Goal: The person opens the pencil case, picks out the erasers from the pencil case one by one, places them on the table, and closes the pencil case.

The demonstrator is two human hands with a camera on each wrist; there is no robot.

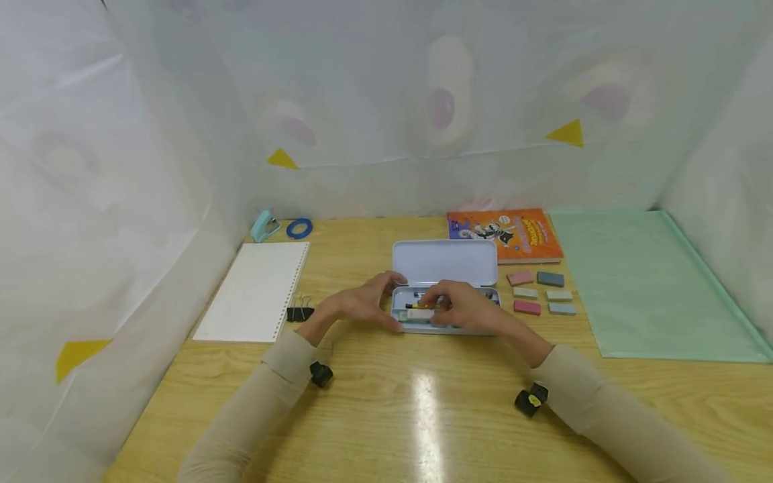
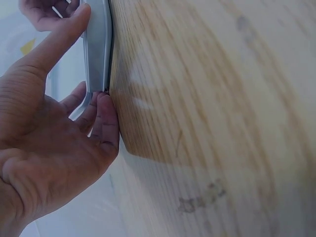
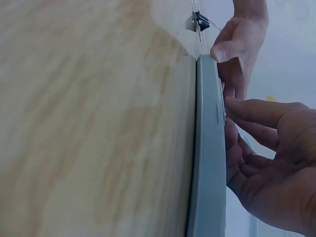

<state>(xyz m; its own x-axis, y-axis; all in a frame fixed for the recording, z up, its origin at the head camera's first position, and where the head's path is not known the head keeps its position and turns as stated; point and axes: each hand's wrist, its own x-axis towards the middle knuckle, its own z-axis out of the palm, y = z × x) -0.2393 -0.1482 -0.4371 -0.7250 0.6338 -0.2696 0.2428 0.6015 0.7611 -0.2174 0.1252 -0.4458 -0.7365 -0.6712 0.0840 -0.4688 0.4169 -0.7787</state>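
A pale blue pencil case lies on the table with its lid raised at the back. Thumb in front and fingers behind, my left hand grips the case's left end; the left wrist view shows that hand at the corner. Over the tray, my right hand has curled fingers around a thin black-and-yellow pencil. A whitish block lies below the pencil in the tray. Other contents are partly hidden by the right hand. In the right wrist view the case's front wall hides the right fingertips.
Several erasers lie right of the case, beside a green mat. An orange book is behind. To the left are a spiral notebook, a black binder clip, a blue tape roll and a light-blue stapler.
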